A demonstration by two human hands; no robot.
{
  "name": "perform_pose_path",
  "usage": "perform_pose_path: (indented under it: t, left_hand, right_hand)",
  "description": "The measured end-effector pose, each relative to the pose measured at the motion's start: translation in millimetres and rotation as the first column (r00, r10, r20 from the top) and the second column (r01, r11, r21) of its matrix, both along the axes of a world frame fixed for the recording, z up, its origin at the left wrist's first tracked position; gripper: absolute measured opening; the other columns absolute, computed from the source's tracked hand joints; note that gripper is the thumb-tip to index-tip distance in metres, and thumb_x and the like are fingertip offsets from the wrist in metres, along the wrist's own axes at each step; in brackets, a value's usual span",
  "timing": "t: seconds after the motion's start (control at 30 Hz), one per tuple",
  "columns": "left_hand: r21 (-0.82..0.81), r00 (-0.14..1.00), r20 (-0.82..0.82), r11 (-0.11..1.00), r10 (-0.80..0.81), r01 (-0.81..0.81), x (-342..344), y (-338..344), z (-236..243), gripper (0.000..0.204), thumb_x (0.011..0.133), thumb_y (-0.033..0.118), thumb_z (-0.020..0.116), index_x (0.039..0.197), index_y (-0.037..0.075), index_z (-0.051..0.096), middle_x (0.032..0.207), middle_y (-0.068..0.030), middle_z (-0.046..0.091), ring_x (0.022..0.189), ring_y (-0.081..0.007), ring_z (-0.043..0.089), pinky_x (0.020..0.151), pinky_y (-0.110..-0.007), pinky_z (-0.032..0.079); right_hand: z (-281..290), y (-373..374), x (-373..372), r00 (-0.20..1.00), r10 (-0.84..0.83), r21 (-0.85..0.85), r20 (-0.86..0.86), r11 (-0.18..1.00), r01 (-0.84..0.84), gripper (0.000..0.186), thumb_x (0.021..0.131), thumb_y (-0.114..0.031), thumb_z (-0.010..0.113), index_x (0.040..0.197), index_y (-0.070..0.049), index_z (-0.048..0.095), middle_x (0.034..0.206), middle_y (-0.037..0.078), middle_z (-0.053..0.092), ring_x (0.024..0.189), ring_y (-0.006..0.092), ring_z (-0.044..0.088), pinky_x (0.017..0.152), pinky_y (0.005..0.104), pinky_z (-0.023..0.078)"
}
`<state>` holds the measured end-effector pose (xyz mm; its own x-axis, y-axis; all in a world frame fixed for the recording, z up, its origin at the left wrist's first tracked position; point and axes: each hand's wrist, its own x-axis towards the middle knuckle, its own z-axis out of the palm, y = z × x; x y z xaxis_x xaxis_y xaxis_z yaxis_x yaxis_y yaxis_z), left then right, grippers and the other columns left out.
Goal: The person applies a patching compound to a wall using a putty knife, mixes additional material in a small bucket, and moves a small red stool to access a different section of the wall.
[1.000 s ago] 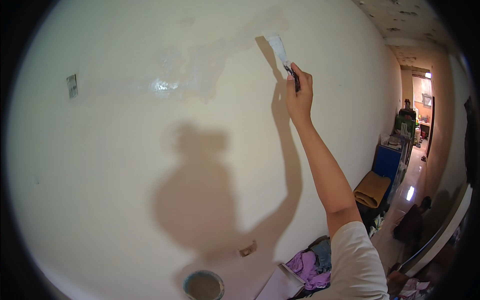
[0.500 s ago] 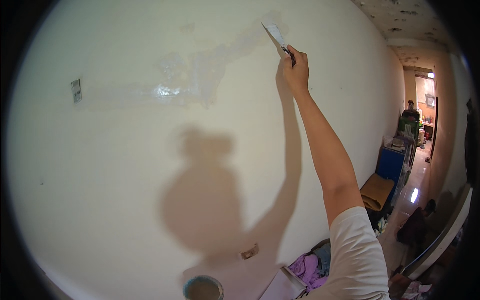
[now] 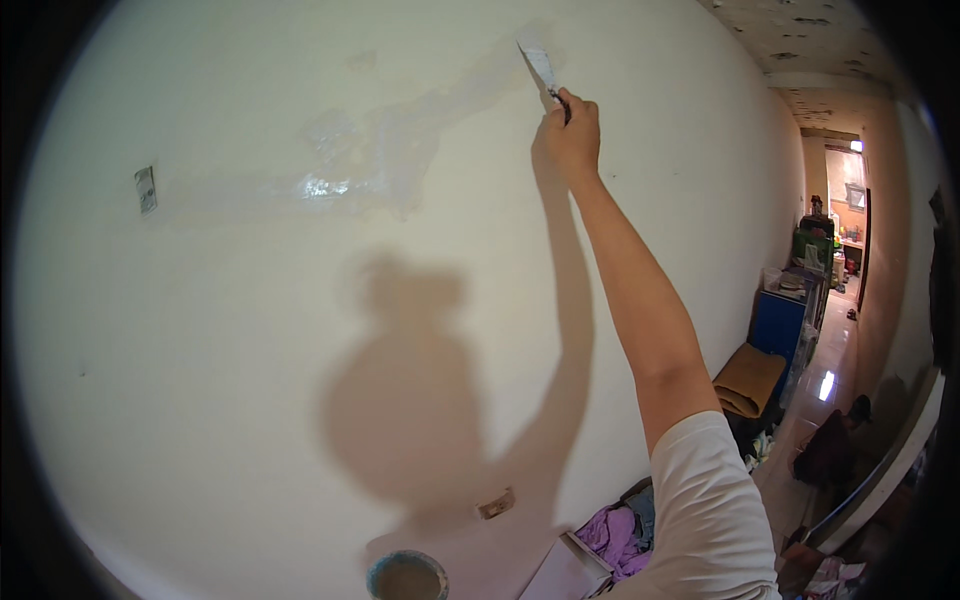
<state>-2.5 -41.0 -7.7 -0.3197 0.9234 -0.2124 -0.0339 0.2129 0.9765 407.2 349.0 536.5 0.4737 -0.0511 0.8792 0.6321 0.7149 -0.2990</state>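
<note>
High on the pale wall (image 3: pixel 230 330), my right hand (image 3: pixel 577 135) is closed round the dark handle of a putty knife (image 3: pixel 538 66). Its whitish blade tilts up and left, at the upper right end of a damp-looking grey band of filler (image 3: pixel 400 140). That band runs down and left along the wall, with a glossy spot in its middle. My right arm is stretched far up, and its shadow falls on the wall beside it. Below stands a round tub (image 3: pixel 407 577) with a bluish rim and greyish-brown contents. My left hand is out of view.
A wall plate (image 3: pixel 147 190) sits at the left and a bare socket box (image 3: pixel 495 503) low down. Purple cloth (image 3: pixel 612 540) lies in a box at the wall's foot. At right are a rolled brown mat (image 3: pixel 749 381), a blue cabinet (image 3: pixel 780 325) and a shiny-floored passage (image 3: pixel 822 400).
My right hand and the putty knife have shifted slightly left along the wall. The view has also moved a little; the grip is the same.
</note>
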Motion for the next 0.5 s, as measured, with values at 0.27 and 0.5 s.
perform_pose_path:
  t: [0.27, 0.5]
  left_hand:
    - [0.012, 1.000, 0.016, 1.000, -0.022, 0.022, -5, -1, -12, 0.028, 0.102, 0.030, 0.058, 0.098, 0.002, 0.060, 0.069, -0.0026, 0.055, 0.053, -0.0111, 0.049, 0.045, -0.027, 0.040]
    - [0.005, 0.999, -0.036, 1.000, -0.016, 0.016, 1, -2, 2, 0.026, 0.101, 0.028, 0.057, 0.095, 0.003, 0.060, 0.065, -0.0003, 0.052, 0.052, -0.0100, 0.047, 0.044, -0.027, 0.037]
  right_hand:
    - [-21, -27, -23, 0.998, 0.046, -0.047, 0.043, 0.998, -0.044, 0.036, 0.102, -0.015, 0.045, 0.130, 0.006, 0.054, 0.123, 0.021, 0.049, 0.106, 0.0358, 0.060, 0.094, 0.0433, 0.049]
    - [38, -29, -2, 1.000, -0.008, -0.171, -0.009, 0.985, 0.006, 0.040, 0.102, -0.022, 0.047, 0.129, 0.006, 0.056, 0.121, 0.024, 0.052, 0.104, 0.0393, 0.062, 0.092, 0.0460, 0.050]
